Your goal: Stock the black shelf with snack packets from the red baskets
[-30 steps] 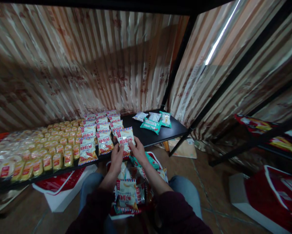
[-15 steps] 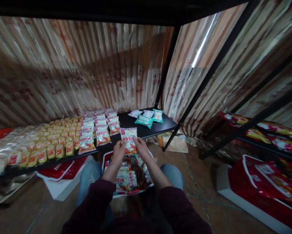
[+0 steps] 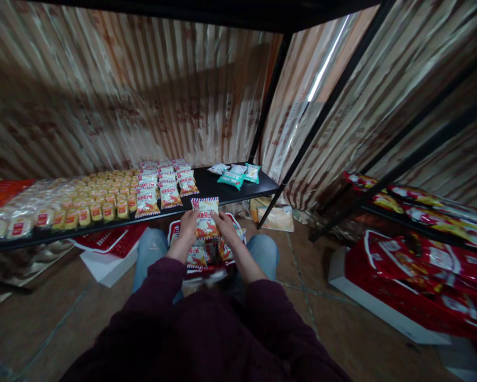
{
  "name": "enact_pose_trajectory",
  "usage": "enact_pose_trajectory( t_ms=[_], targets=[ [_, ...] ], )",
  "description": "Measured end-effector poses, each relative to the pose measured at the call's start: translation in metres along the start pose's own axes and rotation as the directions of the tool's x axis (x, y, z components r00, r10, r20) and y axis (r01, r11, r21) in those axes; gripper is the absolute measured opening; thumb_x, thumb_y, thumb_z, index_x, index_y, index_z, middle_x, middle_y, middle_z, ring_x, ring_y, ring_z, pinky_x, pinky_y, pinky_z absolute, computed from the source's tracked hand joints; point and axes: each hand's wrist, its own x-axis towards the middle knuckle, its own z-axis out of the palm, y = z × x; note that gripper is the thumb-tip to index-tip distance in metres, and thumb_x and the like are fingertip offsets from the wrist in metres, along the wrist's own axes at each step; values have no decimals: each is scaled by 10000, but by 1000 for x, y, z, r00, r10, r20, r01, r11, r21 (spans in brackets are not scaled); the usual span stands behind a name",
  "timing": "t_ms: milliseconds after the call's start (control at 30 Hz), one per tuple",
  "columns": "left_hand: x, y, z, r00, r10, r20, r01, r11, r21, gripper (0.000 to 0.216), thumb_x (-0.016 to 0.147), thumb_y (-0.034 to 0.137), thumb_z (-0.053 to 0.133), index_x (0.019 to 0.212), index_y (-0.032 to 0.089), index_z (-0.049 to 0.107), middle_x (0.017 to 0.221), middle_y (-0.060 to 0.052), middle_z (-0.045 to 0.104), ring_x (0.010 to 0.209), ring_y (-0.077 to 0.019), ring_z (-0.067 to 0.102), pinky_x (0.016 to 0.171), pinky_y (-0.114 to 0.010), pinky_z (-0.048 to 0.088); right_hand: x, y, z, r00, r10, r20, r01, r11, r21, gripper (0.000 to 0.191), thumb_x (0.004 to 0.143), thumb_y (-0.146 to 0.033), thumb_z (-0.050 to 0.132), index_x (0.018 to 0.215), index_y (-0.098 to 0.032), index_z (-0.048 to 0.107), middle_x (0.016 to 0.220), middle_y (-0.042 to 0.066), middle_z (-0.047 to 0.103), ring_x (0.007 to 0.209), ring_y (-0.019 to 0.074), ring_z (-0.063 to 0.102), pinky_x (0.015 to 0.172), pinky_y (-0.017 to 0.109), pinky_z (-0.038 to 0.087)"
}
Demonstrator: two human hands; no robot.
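Observation:
Both my hands hold one white, red and blue snack packet (image 3: 205, 216) upright over my lap, just in front of the black shelf (image 3: 222, 191). My left hand (image 3: 188, 225) pinches its left edge and my right hand (image 3: 225, 224) pinches its right edge. Below them a red and white basket (image 3: 174, 233) on my knees holds more of the same packets. Rows of matching packets (image 3: 163, 185) lie on the shelf just beyond my hands.
Yellow packets (image 3: 98, 199) and clear-wrapped buns (image 3: 15, 220) fill the shelf's left part; green and white packets (image 3: 234, 175) lie at its back right. A red basket (image 3: 111, 241) sits under the shelf. Red bags (image 3: 413, 260) fill a tray on the floor at right.
The packet in both hands has come back from the shelf's front edge toward my lap. The camera has pulled back and tilted down, so more floor and sleeve show.

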Motion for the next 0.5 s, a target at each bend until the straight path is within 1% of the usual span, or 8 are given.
enact_pose_trajectory(
  t_ms=[133,200,300,367,433,500],
  targets=[
    [5,-3,-2,1000,-28,-11,28,999,-22,299,602,368,739,721,161,559,594,26,609,520,-109,586,592,-283,521,3,2,3,997,57,42,-58,998,18,406,765,-589,562,846,-210,685,763,13,704,773,205,645,694,313,517],
    [12,-3,-1,998,-37,-55,37,999,-7,265,621,338,724,726,157,561,593,31,601,514,-108,583,585,-280,518,4,2,3,995,82,55,-85,995,57,403,775,-590,553,849,-215,681,786,14,704,797,201,640,698,302,516],
    [27,0,1,989,-52,-137,52,999,2,231,660,324,699,725,158,553,602,30,602,512,-110,587,581,-277,514,5,3,3,991,109,80,-122,975,186,379,774,-585,569,874,-233,667,865,13,699,825,182,632,689,276,519],
    [37,3,3,981,-72,-179,72,997,-10,226,681,328,690,720,163,541,597,31,597,508,-109,585,580,-275,512,5,8,4,981,157,117,-184,943,278,379,727,-571,639,913,-241,657,931,16,683,816,168,627,656,261,524],
    [47,6,6,973,-103,-206,100,995,-25,224,690,327,686,714,165,532,581,34,587,497,-106,575,575,-275,509,6,14,4,966,207,157,-249,908,336,423,649,-532,730,946,-242,649,964,17,667,777,149,620,635,253,530],
    [54,6,9,967,-132,-216,126,991,-41,226,687,326,689,715,167,531,576,35,581,492,-106,566,569,-278,505,7,22,5,963,208,172,-259,894,367,454,606,-493,773,958,-235,647,966,13,658,739,127,608,643,249,532]
  ],
)
